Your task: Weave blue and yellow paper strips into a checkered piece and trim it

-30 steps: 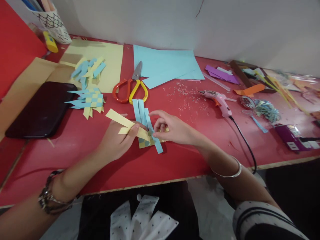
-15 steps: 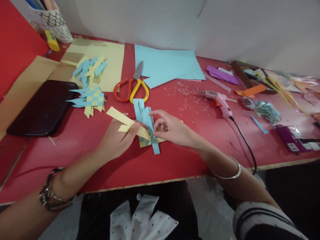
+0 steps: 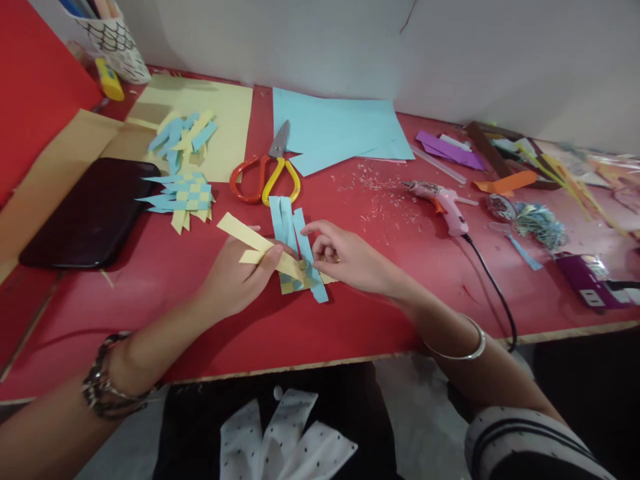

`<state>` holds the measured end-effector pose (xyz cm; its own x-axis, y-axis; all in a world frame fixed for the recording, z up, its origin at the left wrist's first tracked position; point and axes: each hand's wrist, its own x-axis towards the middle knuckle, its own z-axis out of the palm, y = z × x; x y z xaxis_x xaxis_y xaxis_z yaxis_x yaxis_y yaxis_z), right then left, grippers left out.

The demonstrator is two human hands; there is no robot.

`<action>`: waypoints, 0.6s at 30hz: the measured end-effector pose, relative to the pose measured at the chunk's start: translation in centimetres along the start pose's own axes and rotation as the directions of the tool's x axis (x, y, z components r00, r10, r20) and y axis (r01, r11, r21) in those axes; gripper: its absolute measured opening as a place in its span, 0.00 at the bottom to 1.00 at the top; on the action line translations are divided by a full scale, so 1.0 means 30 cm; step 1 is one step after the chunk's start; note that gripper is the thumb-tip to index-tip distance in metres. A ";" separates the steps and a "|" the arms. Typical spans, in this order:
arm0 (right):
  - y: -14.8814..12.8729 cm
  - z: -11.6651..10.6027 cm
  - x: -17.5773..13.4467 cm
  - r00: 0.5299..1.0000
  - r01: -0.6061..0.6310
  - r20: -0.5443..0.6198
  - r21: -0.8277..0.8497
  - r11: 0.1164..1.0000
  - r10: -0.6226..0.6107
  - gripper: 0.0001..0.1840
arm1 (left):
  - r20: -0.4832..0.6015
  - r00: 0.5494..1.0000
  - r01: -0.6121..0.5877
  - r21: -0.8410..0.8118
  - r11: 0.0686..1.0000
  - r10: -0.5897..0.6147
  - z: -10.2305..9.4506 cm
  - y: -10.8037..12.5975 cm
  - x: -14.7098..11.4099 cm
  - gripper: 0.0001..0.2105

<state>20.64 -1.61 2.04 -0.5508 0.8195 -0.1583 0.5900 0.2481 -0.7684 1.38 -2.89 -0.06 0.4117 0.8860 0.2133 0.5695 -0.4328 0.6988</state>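
Observation:
A small blue-and-yellow woven paper piece (image 3: 289,283) lies on the red table in front of me. My left hand (image 3: 243,273) is closed on its yellow paper strips (image 3: 257,241), which are folded back to the left under the thumb. Blue strips (image 3: 284,223) stick out from the far side of the weave. At the right edge, a loose-looking blue paper strip (image 3: 319,285) slants across the weave. My right hand (image 3: 350,259) has index finger and thumb at this strip's right edge, the other fingers curled. Part of the weave is hidden beneath the hands.
Scissors (image 3: 273,163) lie just beyond the weave, near blue sheets (image 3: 340,127). A finished-looking woven piece (image 3: 187,193), paper scraps (image 3: 183,137) and a black tablet-like object (image 3: 90,213) are left. Right are a pink glue gun (image 3: 445,207) with cord and a purple power strip (image 3: 590,280).
The right-hand blue strip has shifted right and tilted, opening a gap from the other blue strips. My right hand moved slightly right with it; my left hand keeps its hold.

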 end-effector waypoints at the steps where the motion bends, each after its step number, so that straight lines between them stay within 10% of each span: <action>1: 0.001 0.001 0.000 1.000 0.006 -0.005 -0.009 1.000 -0.006 0.21 | -0.003 1.000 -0.001 0.004 1.000 0.001 0.000 0.000 -0.001 0.19; 18: 0.021 -0.006 0.000 0.998 0.016 0.051 0.143 0.990 -0.024 0.26 | 0.071 0.995 0.072 -0.011 0.997 -0.071 -0.007 0.005 -0.001 0.19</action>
<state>21.13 -1.36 1.66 -0.5941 0.7859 -0.1715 0.4904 0.1849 -0.8516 1.31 -2.94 0.17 0.4202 0.9002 0.1142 0.5896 -0.3665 0.7198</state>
